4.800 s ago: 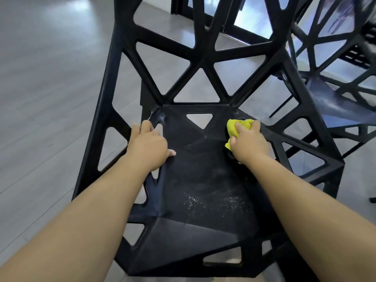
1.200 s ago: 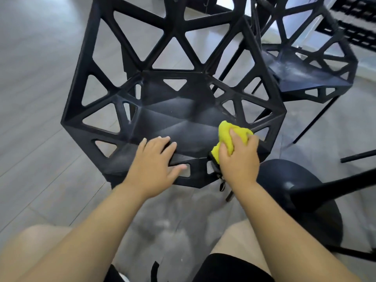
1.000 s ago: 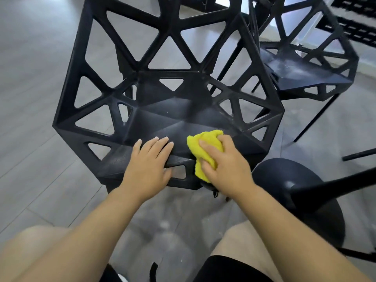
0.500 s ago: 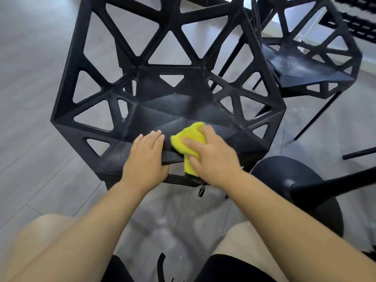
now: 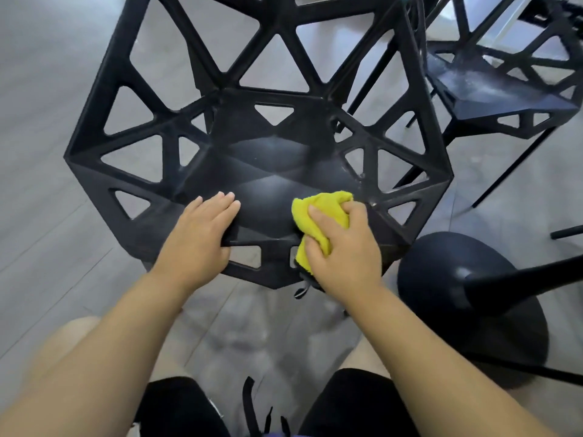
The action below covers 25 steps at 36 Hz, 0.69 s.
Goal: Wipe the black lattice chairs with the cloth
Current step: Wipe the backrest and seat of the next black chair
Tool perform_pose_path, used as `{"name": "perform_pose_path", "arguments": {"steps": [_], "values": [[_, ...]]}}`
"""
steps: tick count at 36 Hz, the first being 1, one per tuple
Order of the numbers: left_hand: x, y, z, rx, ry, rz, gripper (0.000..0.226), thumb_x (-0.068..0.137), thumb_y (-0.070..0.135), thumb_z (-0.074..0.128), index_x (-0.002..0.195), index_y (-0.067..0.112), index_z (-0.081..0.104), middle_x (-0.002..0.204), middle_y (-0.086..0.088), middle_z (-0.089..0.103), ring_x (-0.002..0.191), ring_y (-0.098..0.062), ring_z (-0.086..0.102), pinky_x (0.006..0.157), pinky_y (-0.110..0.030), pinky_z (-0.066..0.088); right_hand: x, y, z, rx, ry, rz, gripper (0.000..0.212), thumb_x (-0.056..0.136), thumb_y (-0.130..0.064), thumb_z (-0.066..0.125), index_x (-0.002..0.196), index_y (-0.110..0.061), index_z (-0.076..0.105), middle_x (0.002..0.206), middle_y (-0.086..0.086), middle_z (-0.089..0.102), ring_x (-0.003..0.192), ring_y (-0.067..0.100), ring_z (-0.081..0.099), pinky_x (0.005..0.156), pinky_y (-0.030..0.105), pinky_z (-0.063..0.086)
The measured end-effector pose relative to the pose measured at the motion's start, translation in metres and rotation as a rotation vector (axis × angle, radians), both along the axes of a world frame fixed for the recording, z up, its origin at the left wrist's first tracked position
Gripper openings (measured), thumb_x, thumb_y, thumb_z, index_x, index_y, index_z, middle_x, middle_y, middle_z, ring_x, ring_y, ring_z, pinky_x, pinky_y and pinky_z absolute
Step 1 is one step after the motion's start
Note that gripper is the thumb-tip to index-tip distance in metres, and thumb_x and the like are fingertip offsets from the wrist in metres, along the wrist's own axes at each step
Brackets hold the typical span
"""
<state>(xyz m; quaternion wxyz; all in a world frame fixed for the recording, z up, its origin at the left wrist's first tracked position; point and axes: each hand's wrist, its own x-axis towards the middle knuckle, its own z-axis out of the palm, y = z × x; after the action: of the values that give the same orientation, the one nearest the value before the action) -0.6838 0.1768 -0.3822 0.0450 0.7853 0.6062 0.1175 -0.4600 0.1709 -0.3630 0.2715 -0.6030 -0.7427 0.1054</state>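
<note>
A black lattice chair [image 5: 271,171] stands right in front of me, its seat facing up and its open triangular backrest rising behind. My right hand [image 5: 344,250] presses a crumpled yellow cloth [image 5: 318,216] onto the front right part of the seat, fingers wrapped over it. My left hand [image 5: 198,238] lies flat on the seat's front edge, fingers together, thumb hooked under the rim. A second black lattice chair [image 5: 492,86] stands at the upper right, its seat showing pale dust.
A round black pedestal base [image 5: 441,279] with a slanting black post [image 5: 530,279] sits on the grey plank floor at the right, close to the chair's front corner. My knees and black shorts fill the bottom of the view. Open floor lies to the left.
My right hand slid the cloth leftward along the seat's front, then back toward the right. My left hand stayed on the front edge. The view pulled back from the seat earlier on.
</note>
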Motion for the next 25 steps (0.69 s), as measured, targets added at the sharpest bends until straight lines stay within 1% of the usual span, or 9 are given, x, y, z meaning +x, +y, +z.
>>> {"name": "perform_pose_path", "arguments": {"steps": [3, 6, 8, 12, 14, 16, 19, 22, 25], "values": [[-0.015, -0.009, 0.002, -0.027, -0.028, 0.001, 0.068, 0.064, -0.006, 0.062, 0.131, -0.001, 0.05, 0.14, -0.014, 0.046, 0.133, -0.031, 0.039, 0.112, -0.039, 0.017, -0.011, -0.008, 0.001, -0.024, -0.006, 0.111, 0.042, 0.075, -0.038, 0.05, 0.111, -0.023, 0.068, 0.11, 0.018, 0.052, 0.08, 0.037, 0.059, 0.054, 0.035, 0.052], [-0.018, -0.012, 0.009, -0.062, -0.088, -0.001, 0.07, 0.068, 0.017, 0.049, 0.136, 0.003, 0.047, 0.146, -0.008, 0.039, 0.139, -0.025, 0.03, 0.114, -0.033, 0.008, -0.002, -0.011, 0.004, -0.016, -0.043, 0.155, 0.041, 0.077, -0.038, 0.051, 0.112, -0.025, 0.067, 0.11, 0.015, 0.052, 0.08, 0.034, 0.059, 0.051, 0.034, 0.051], [-0.012, -0.012, 0.015, -0.076, -0.115, 0.002, 0.073, 0.069, 0.031, 0.038, 0.137, 0.007, 0.047, 0.148, -0.005, 0.037, 0.14, -0.023, 0.026, 0.116, -0.035, 0.006, 0.014, -0.009, 0.006, -0.015, -0.085, 0.153, 0.041, 0.077, -0.039, 0.051, 0.112, -0.026, 0.067, 0.111, 0.015, 0.053, 0.079, 0.033, 0.06, 0.052, 0.034, 0.05], [0.01, -0.008, 0.021, -0.085, -0.165, 0.016, 0.077, 0.07, 0.048, 0.022, 0.132, 0.016, 0.054, 0.143, 0.002, 0.044, 0.139, -0.02, 0.029, 0.115, -0.044, 0.011, 0.066, 0.004, 0.012, -0.01, -0.143, -0.044, 0.039, 0.081, -0.035, 0.052, 0.114, -0.021, 0.068, 0.114, 0.021, 0.052, 0.081, 0.041, 0.059, 0.059, 0.037, 0.047], [0.024, -0.002, 0.022, -0.103, -0.172, 0.035, 0.068, 0.08, 0.054, 0.026, 0.133, 0.019, 0.052, 0.143, 0.004, 0.044, 0.139, -0.02, 0.028, 0.114, -0.046, 0.011, 0.09, 0.016, 0.018, 0.013, -0.211, -0.181, 0.036, 0.086, -0.031, 0.057, 0.12, -0.022, 0.063, 0.12, 0.021, 0.047, 0.091, 0.044, 0.055, 0.063, 0.041, 0.044], [0.04, 0.006, 0.02, -0.131, -0.099, 0.055, 0.054, 0.092, 0.052, 0.036, 0.136, 0.022, 0.048, 0.145, 0.004, 0.04, 0.14, -0.021, 0.024, 0.114, -0.05, 0.01, 0.103, 0.029, 0.025, 0.038, -0.267, -0.28, 0.038, 0.09, -0.03, 0.06, 0.127, -0.021, 0.058, 0.128, 0.021, 0.043, 0.101, 0.044, 0.05, 0.07, 0.045, 0.044], [0.055, 0.012, 0.015, -0.103, -0.026, 0.095, 0.057, 0.091, 0.056, 0.029, 0.129, 0.023, 0.055, 0.14, 0.001, 0.047, 0.135, -0.026, 0.033, 0.109, -0.057, 0.015, 0.093, 0.039, 0.031, 0.035, -0.296, -0.381, 0.04, 0.091, -0.029, 0.058, 0.13, -0.021, 0.055, 0.135, 0.019, 0.038, 0.106, 0.043, 0.046, 0.078, 0.045, 0.043], [0.055, 0.015, 0.013, -0.057, -0.037, 0.141, 0.068, 0.08, 0.062, 0.02, 0.114, 0.023, 0.064, 0.125, 0.0, 0.058, 0.117, -0.027, 0.05, 0.105, -0.057, 0.025, 0.061, 0.032, 0.027, -0.012, -0.293, -0.276, 0.036, 0.089, -0.028, 0.059, 0.125, -0.022, 0.06, 0.134, 0.018, 0.038, 0.099, 0.042, 0.048, 0.076, 0.041, 0.042], [0.053, 0.018, 0.013, -0.07, -0.026, 0.173, 0.069, 0.076, 0.065, 0.02, 0.111, 0.026, 0.065, 0.118, 0.003, 0.059, 0.108, -0.025, 0.053, 0.105, -0.051, 0.025, 0.029, 0.018, 0.024, -0.125, -0.273, -0.083, 0.036, 0.092, -0.037, 0.054, 0.127, -0.03, 0.058, 0.139, 0.009, 0.034, 0.104, 0.036, 0.049, 0.08, 0.037, 0.042]]}}
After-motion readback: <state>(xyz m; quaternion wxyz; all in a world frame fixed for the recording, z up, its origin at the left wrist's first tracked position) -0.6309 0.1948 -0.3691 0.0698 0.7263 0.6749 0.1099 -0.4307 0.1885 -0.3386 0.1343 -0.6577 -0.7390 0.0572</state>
